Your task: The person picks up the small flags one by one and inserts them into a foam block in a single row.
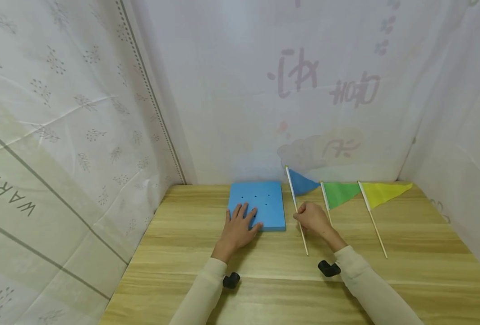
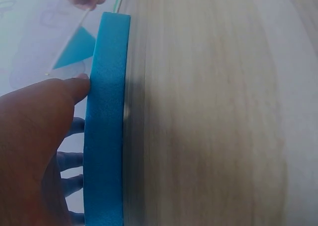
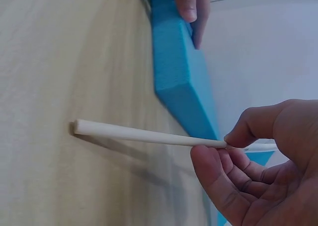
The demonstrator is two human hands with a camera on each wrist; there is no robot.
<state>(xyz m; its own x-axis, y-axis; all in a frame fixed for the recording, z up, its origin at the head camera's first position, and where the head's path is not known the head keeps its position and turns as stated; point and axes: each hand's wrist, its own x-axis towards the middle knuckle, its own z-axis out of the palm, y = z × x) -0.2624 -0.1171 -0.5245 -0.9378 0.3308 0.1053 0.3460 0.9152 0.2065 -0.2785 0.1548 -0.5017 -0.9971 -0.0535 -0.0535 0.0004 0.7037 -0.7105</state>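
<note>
A square blue foam block (image 1: 270, 214) with several small holes in its top lies near the back of the table. My left hand (image 1: 240, 228) rests on its front left part with the fingers spread; in the left wrist view the thumb (image 2: 79, 87) touches the block's top edge. Right of the block, my right hand (image 1: 313, 217) pinches the wooden stick of a blue pennant flag (image 1: 302, 183) between thumb and fingers. In the right wrist view the bare lower end of the stick (image 3: 124, 132) sticks out toward the tabletop, its shadow beside it.
To the right lie a green pennant flag (image 1: 339, 194), its stick partly hidden behind my right hand, and a yellow pennant flag (image 1: 382, 194). The wooden table (image 1: 272, 289) is bordered by printed cloth (image 1: 232, 99) at the back and sides.
</note>
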